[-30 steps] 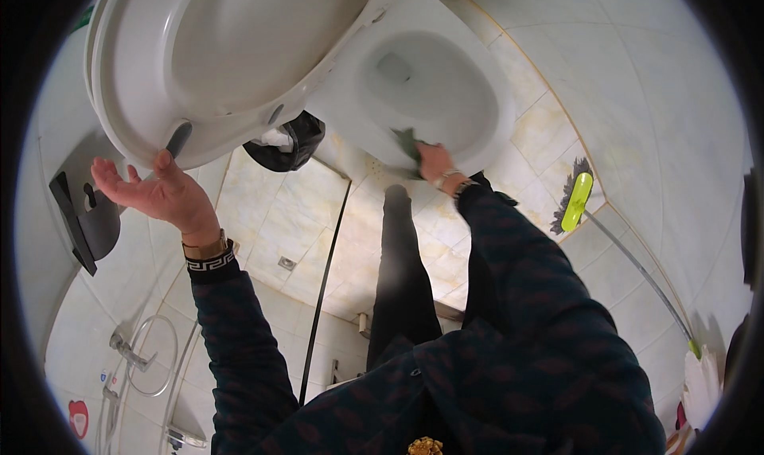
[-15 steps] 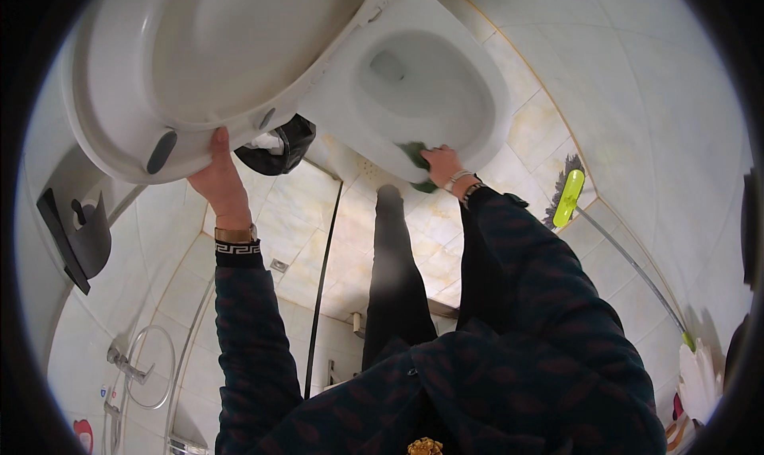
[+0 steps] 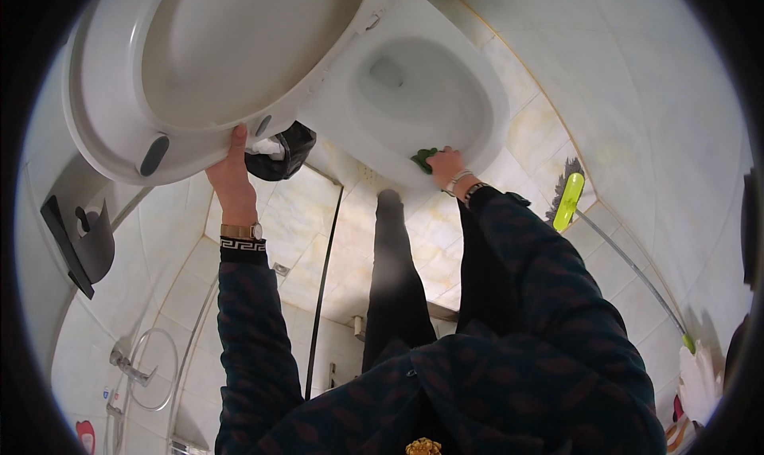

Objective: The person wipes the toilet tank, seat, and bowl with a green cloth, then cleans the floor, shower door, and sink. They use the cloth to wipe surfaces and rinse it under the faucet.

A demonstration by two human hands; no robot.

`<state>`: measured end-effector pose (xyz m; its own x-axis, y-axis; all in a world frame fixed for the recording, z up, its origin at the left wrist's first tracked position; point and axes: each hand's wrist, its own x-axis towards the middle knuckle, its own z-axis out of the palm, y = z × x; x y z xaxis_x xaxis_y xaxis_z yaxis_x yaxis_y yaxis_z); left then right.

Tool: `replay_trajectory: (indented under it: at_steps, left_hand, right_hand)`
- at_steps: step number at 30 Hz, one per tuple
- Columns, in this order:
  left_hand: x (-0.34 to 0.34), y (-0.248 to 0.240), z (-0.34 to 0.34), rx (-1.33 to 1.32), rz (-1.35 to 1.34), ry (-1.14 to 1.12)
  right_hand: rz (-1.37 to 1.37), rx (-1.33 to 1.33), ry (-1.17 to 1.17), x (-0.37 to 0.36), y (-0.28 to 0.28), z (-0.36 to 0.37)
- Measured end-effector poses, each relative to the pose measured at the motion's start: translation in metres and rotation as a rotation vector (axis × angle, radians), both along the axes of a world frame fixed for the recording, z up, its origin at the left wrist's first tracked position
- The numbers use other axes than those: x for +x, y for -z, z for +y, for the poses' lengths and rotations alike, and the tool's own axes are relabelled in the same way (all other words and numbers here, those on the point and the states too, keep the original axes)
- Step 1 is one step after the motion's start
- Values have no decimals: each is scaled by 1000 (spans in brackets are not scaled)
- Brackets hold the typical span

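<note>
A white toilet bowl [image 3: 338, 121] stands uncovered at the upper middle, its seat and lid [image 3: 119, 128] raised to the left. My left hand [image 3: 231, 180] grips the front edge of the raised seat, thumb on its near face beside a grey rubber bumper; the other fingers are hidden behind it. At the bowl's front rim my right hand [image 3: 448, 166] is closed on a dark green cloth [image 3: 423, 160], which is bunched up and pressed against the rim.
Behind the seat sits a bin with a black bag [image 3: 288, 154]. A grey paper holder [image 3: 91, 240] hangs on the left wall. A long-handled brush with a lime green head [image 3: 568, 200] leans at the right. A shower hose [image 3: 175, 367] hangs lower left.
The green cloth is now bunched higher on the rim, its lower end no longer hanging below. My left hand and the raised seat have shifted slightly.
</note>
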<state>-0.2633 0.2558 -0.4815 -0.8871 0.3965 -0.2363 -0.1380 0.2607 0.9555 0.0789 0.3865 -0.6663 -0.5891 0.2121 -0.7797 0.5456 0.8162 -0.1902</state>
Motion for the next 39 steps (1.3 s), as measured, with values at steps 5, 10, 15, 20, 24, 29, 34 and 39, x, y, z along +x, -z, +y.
replay_trajectory:
  at_steps: [5, 10, 15, 20, 24, 29, 34, 39]
  left_hand:
    - [4, 16, -1, -35, -54, 37]
    - [12, 24, 1, -83, -167, -35]
    - [22, 20, 4, -253, -305, -56]
    - [49, 40, 13, -215, -431, -109]
    - [67, 51, 15, -226, -481, -107]
    - [65, 51, 14, -202, -467, -179]
    - [60, 54, 1, -259, -461, -160]
    - [78, 72, -14, -285, -531, -211]
  right_hand:
    - [306, -210, 465, -72, 19, -31]
    - [2, -197, 171, -44, 8, -8]
    - [51, -158, 161, -27, 2, -12]
    - [717, -239, 683, -107, 28, -68]
    - [828, -233, 557, -80, 4, -72]
    - [739, -52, 178, -35, -30, -74]
    - [635, -188, 281, -124, -16, -51]
    - [601, -270, 587, -166, -12, -43]
